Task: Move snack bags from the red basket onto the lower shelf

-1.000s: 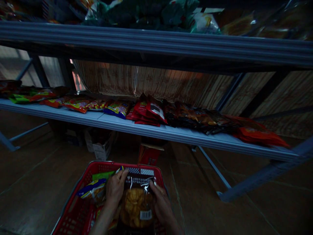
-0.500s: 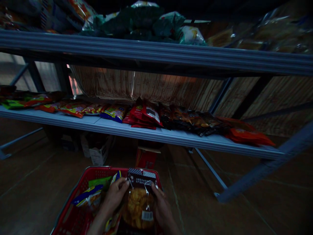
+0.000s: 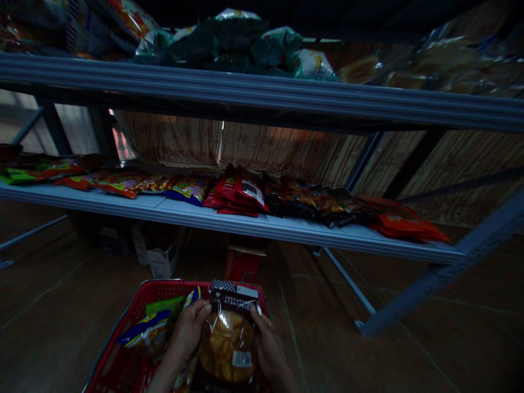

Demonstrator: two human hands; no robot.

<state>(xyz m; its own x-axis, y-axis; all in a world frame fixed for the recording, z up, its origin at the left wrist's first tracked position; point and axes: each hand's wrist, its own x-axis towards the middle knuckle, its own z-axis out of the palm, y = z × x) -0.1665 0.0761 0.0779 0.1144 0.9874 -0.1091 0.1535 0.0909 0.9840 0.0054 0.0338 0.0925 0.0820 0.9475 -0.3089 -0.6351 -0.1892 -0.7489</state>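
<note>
Between my two hands is a dark snack bag point(image 3: 227, 344) with a clear window, golden chips showing inside and a barcode label low on its front. My left hand point(image 3: 188, 330) pinches its upper left edge. On the upper right edge, my right hand point(image 3: 268, 341) grips with the thumb in front. The bag is upright over a red shopping basket point(image 3: 123, 357). Inside the basket lie a blue-and-yellow snack packet point(image 3: 147, 330) and a green packet point(image 3: 164, 305), left of my left hand. The bag's bottom runs toward the frame's lower edge.
Ahead stands a blue-grey metal shelf point(image 3: 196, 215) with a row of snack bags, among them red packets point(image 3: 237, 191) and orange packets point(image 3: 409, 221). Teal bags point(image 3: 241, 43) lie on the upper shelf. Beneath are a white carton point(image 3: 164, 259) and a red box point(image 3: 243, 265).
The view has shifted slightly, so the shelf sits a little farther left. Both hands keep hold of the snack bag, whose window now catches the light differently.
</note>
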